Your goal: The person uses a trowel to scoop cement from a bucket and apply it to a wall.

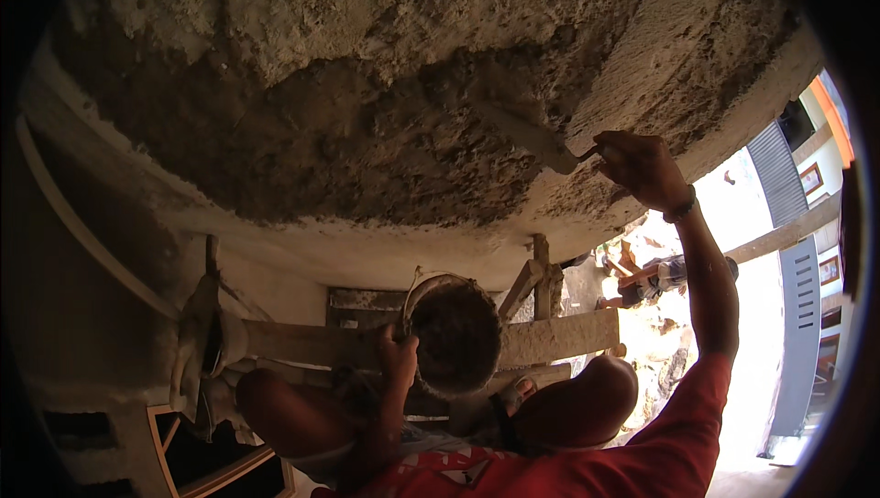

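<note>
right hand (646,168) clenched on trowel (532,138), blade flat against wet plaster overhead (367,141) | left hand (400,351) gripping bucket (456,333) rim, low by knees, well below trowel

One trowel (527,136) presses against the one plastered ceiling (367,67); one bucket (456,333) of mortar sits below; two hands are raised, the right hand (642,168) and the left hand (400,351); one wooden plank (559,338) crosses the scaffold; one other person (655,280) crouches in the daylight beyond.
</note>
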`<move>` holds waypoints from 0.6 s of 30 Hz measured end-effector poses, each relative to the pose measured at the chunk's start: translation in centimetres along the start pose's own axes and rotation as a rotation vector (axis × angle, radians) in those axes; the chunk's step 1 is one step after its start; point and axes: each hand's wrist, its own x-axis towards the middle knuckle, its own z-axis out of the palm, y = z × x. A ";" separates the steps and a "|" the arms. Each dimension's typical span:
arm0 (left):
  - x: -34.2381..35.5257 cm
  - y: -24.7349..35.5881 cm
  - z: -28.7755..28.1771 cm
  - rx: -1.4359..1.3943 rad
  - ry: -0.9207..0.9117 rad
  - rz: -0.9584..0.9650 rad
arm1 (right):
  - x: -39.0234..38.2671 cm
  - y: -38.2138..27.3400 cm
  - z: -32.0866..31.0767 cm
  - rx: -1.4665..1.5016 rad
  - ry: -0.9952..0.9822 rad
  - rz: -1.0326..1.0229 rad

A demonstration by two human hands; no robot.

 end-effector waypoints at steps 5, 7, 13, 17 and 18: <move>-1.2 2.5 0.8 0.014 0.041 0.069 | -1.9 1.3 -3.7 -0.103 0.105 -0.028; -1.2 2.3 1.0 -0.018 0.094 0.180 | -2.3 0.8 -4.6 -0.129 0.144 0.001; -0.7 1.9 0.1 0.016 -0.035 0.039 | -3.2 -0.8 -7.2 -0.344 0.278 -0.090; 0.4 -0.4 0.2 0.047 0.009 0.121 | -2.7 -4.3 -7.3 -0.337 0.294 -0.081; 0.2 -0.2 0.3 0.032 0.011 0.107 | -2.2 -5.1 -6.9 -0.308 0.294 -0.095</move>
